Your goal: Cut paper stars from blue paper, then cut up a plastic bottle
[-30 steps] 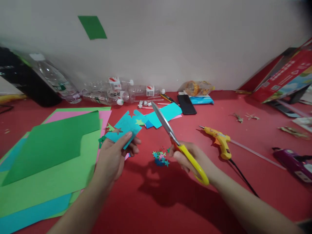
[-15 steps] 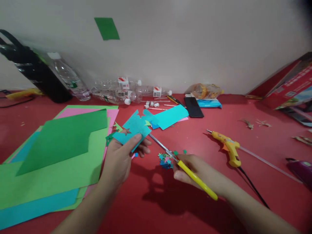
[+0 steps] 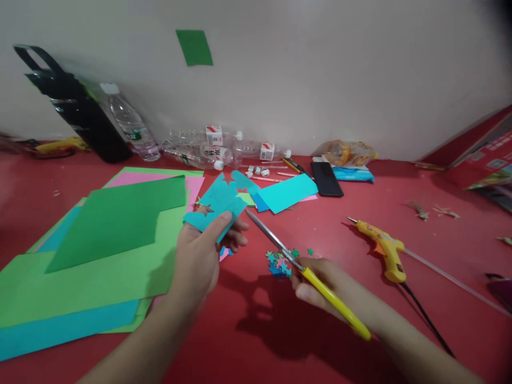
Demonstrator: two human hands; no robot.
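My left hand (image 3: 200, 256) pinches a cyan paper piece (image 3: 218, 205) with star-shaped cut-outs, held above the red table (image 3: 256, 341). My right hand (image 3: 324, 288) grips yellow-handled scissors (image 3: 304, 269). Their blades point up and left, and the tip sits right at the cyan piece's right edge. A small heap of cut paper stars (image 3: 280, 261) lies on the table just below the blades, between my two hands.
Large green, pink and blue paper sheets (image 3: 100, 250) lie stacked at the left. More cyan paper (image 3: 288, 192), a black phone (image 3: 326, 178), plastic bottles (image 3: 200, 152) and a black bag (image 3: 80, 117) line the wall. A yellow glue gun (image 3: 384, 248) lies at the right.
The scissors swung down from pointing upward until their tip reached the cyan piece. My left hand kept hold of the paper. The view shifted left.
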